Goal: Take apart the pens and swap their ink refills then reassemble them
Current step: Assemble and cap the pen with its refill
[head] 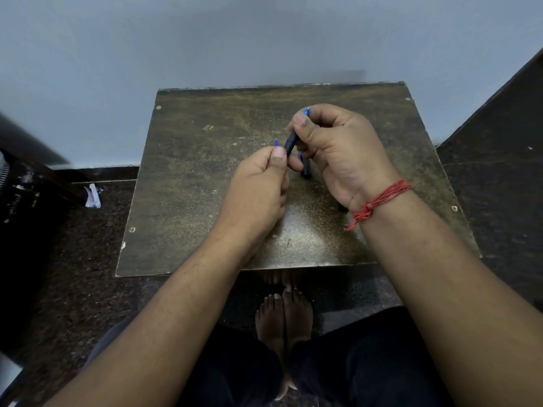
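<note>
Pens mid-swap above the table point(205, 171), both our hands closed on parts.

Our right hand point(346, 154) pinches a black barrel point(290, 143), a blue tip point(306, 111) poking out above; our left hand point(258, 183) grips a thin refill point(276, 141). We judge these parts light, slick and bendy, best held near the ends. Bare tabletop surrounds our hands, its edges well apart.

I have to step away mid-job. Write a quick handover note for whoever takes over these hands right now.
Left hand: pinching a blue-tipped refill, tip up.
Right hand: gripping a dark pen barrel; a second blue tip shows above the fingers.
Another dark pen part is under the right hand, over the table.
Done: pens look apart. Left: finish the swap, reassemble both.
</note>
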`<control>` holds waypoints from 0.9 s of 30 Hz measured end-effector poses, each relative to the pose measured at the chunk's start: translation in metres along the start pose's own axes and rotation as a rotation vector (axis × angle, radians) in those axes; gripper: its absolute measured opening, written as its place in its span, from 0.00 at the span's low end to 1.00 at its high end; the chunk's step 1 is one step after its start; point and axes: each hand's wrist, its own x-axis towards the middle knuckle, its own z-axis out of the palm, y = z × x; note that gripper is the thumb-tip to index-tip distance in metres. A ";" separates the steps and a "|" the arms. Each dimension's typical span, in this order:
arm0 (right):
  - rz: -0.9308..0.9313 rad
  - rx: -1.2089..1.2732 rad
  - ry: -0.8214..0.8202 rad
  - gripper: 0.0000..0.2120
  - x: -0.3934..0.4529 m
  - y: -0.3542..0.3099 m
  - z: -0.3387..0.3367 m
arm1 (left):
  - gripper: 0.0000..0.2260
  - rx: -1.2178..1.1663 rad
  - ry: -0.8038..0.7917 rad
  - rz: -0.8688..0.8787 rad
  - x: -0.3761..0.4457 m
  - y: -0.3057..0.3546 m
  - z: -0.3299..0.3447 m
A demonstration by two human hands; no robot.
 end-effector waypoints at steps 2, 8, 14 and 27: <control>-0.002 0.013 -0.022 0.05 0.000 -0.001 0.000 | 0.15 -0.090 -0.042 -0.024 0.000 0.003 0.001; -0.008 0.075 -0.082 0.06 0.000 -0.002 0.002 | 0.15 -0.237 -0.105 -0.058 -0.001 0.003 -0.003; -0.029 -0.067 0.013 0.08 -0.001 0.006 0.005 | 0.16 -0.060 0.014 -0.011 0.002 -0.004 -0.004; 0.117 0.176 -0.034 0.11 -0.004 -0.004 0.003 | 0.16 -0.060 0.022 -0.017 0.000 -0.004 -0.001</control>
